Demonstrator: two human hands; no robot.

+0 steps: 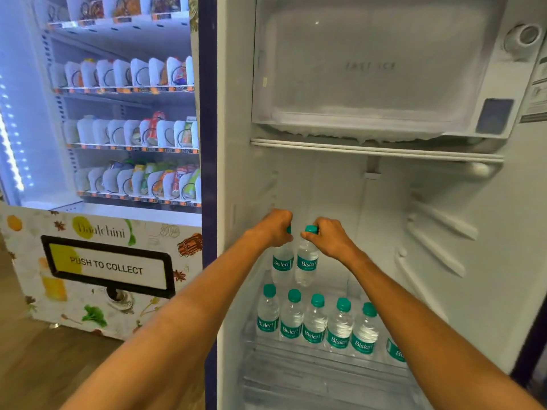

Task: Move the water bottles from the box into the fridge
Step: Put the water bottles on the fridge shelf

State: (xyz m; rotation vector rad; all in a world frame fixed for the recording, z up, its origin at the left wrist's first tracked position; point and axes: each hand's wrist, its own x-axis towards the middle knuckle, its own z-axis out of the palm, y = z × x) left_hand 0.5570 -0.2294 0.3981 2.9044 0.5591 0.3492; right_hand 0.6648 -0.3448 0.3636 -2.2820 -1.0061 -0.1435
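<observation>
1. The left grip (276,229) is curled round the neck and cap of one water bottle (282,261), so that only a sliver of the teal cap is seen.
2. The right grip (328,236) is pinched on the teal cap of a second water bottle (307,263), which is held upright just beside the first.
3. Both held bottles are inside the fridge (325,187), towards its back left. Whether their bases rest on anything cannot be told.
4. In front of them, a front row (315,321) of six more bottles is stood upright on the clear shelf (296,368). The rightmost is partly hidden by the right forearm.
5. A frosted freezer compartment (370,69) is seen above.
6. A lit vending machine (106,267) is stood to the left of the fridge on a wooden floor (44,365).
</observation>
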